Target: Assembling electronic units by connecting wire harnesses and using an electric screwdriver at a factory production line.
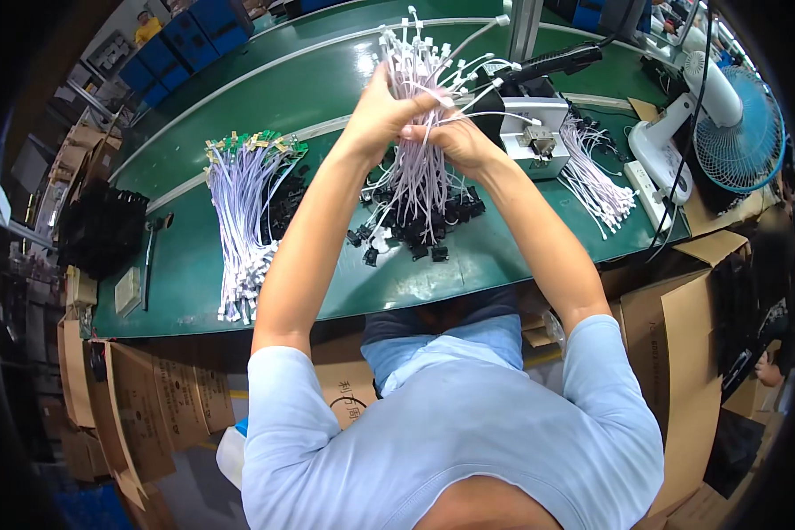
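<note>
Both my hands are closed round a thick bundle of white cables [424,181] over the middle of the green bench. My left hand [378,115] grips it from the left, my right hand [465,141] from the right, the thumbs near each other. White plugs [411,57] fan out above the hands, and a few cables stick out to the right. At the lower ends, small black connectors [433,231] lie on the bench. To the left rests another cable bundle [238,203] with green-and-yellow ends at the top and white plugs at the bottom.
Right of my hands stands a small metal bench machine [539,132]. Beyond it are more white cables [596,177], a power strip [649,194] and a fan [738,132]. A black heap [102,225] and a pen-like tool [148,261] lie left. Cardboard boxes [671,353] stand below the bench.
</note>
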`<control>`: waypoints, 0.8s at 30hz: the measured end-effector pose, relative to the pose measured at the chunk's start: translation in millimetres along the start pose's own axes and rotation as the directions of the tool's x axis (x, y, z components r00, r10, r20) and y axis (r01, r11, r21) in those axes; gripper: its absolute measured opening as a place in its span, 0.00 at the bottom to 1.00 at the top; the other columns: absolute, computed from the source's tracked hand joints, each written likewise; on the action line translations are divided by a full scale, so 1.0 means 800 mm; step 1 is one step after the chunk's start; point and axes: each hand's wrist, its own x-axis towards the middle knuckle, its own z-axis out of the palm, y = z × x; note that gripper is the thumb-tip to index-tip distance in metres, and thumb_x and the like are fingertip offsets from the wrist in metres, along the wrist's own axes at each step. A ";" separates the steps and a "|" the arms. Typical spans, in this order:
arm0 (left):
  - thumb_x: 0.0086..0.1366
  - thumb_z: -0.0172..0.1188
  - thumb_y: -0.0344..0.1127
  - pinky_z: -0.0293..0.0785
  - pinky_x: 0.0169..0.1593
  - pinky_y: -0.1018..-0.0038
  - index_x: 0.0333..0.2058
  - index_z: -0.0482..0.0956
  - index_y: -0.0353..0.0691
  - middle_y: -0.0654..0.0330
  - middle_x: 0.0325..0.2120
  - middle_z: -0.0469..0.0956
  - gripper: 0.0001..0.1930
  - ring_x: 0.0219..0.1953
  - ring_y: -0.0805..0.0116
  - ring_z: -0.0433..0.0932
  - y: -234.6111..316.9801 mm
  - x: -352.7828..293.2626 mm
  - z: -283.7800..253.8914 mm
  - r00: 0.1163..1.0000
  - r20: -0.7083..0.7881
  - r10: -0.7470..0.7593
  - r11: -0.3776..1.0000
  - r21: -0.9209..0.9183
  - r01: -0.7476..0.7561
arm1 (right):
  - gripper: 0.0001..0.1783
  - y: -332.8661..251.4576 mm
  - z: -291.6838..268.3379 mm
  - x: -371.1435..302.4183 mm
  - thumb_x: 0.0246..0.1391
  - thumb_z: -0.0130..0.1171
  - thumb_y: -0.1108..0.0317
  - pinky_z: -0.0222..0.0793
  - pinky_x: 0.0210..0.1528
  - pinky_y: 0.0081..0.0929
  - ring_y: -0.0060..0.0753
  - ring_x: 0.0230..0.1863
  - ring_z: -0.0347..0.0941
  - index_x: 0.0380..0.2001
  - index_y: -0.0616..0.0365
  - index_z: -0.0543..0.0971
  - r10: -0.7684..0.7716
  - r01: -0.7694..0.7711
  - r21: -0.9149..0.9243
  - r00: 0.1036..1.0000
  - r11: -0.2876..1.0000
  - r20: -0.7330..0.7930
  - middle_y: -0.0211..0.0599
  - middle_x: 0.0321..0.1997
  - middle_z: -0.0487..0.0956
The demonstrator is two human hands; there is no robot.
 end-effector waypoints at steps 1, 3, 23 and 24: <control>0.46 0.73 0.33 0.75 0.46 0.71 0.50 0.64 0.32 0.56 0.39 0.76 0.34 0.40 0.67 0.77 -0.013 0.001 0.002 0.992 -0.012 0.122 0.986 0.117 -0.120 | 0.20 0.003 0.001 0.002 0.45 0.66 0.69 0.69 0.47 0.26 0.24 0.43 0.73 0.42 0.63 0.77 -0.001 0.001 -0.042 1.000 0.999 0.003 0.34 0.42 0.79; 0.43 0.74 0.28 0.75 0.46 0.71 0.50 0.63 0.32 0.55 0.40 0.75 0.36 0.40 0.64 0.77 -0.013 -0.001 0.001 0.985 -0.033 0.168 0.970 0.181 -0.160 | 0.19 -0.003 0.002 0.006 0.46 0.62 0.71 0.69 0.50 0.24 0.25 0.45 0.73 0.43 0.64 0.77 0.010 0.008 -0.223 0.997 0.975 0.080 0.35 0.44 0.79; 0.48 0.71 0.33 0.67 0.56 0.72 0.51 0.72 0.34 0.55 0.49 0.74 0.30 0.51 0.66 0.72 0.000 -0.067 -0.027 0.978 0.200 0.056 0.857 0.493 -0.150 | 0.19 -0.071 0.057 -0.005 0.44 0.69 0.69 0.72 0.45 0.28 0.26 0.41 0.77 0.40 0.64 0.79 -0.157 0.156 -0.081 0.988 0.984 0.000 0.36 0.38 0.81; 0.51 0.70 0.32 0.70 0.52 0.73 0.47 0.75 0.33 0.59 0.42 0.78 0.24 0.47 0.71 0.74 0.005 -0.063 -0.019 0.983 0.185 0.012 0.952 0.299 -0.068 | 0.20 -0.067 0.042 0.004 0.44 0.69 0.68 0.72 0.44 0.28 0.25 0.39 0.76 0.41 0.63 0.79 -0.232 0.236 -0.228 0.972 0.945 0.046 0.35 0.38 0.81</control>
